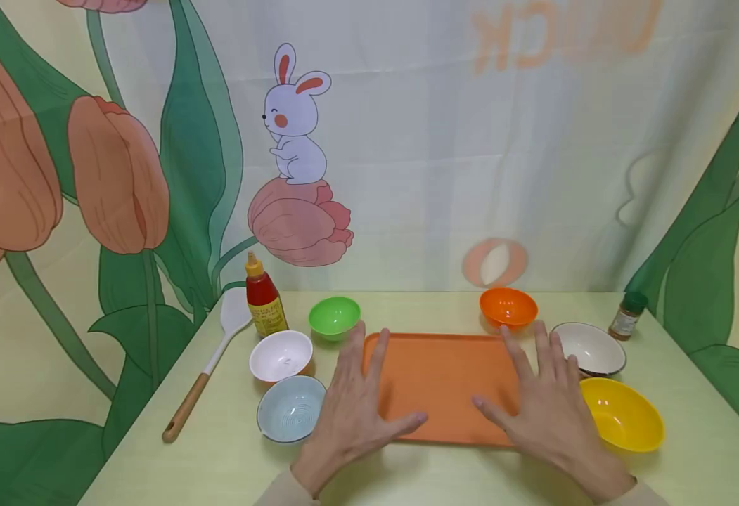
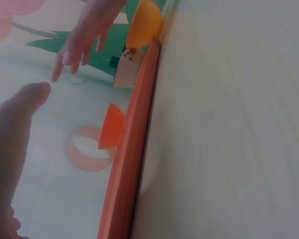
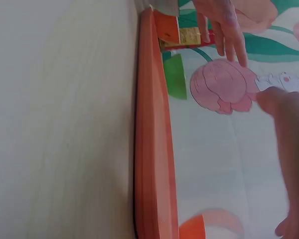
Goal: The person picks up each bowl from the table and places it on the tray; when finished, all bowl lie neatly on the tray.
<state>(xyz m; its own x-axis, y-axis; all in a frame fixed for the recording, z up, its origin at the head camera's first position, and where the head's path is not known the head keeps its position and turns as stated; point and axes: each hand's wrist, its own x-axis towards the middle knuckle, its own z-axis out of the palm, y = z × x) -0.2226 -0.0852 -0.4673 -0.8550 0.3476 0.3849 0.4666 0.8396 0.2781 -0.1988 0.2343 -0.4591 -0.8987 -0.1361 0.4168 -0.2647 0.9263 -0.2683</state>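
Observation:
An orange tray [image 1: 448, 386] lies flat on the table between and beneath both hands. My left hand [image 1: 356, 407] hovers over its left end, fingers spread and nothing held. Over the right end is my right hand [image 1: 549, 407], likewise spread and holding nothing. Beside the left hand stand a light blue bowl [image 1: 292, 410], a white bowl [image 1: 280, 356] and a green bowl [image 1: 335, 318]. Near the right hand are a yellow bowl [image 1: 622, 414], partly hidden by it, a cream bowl [image 1: 589, 349] and an orange bowl [image 1: 508, 308]. Both wrist views show the tray's edge below the hands.
A spatula [image 1: 207, 372] with a wooden handle lies along the table's left side. Next to it stands a red sauce bottle [image 1: 264, 299] with a yellow cap. A small green-lidded spice jar [image 1: 628, 316] is at the back right. A printed curtain [image 1: 407, 140] hangs behind the table.

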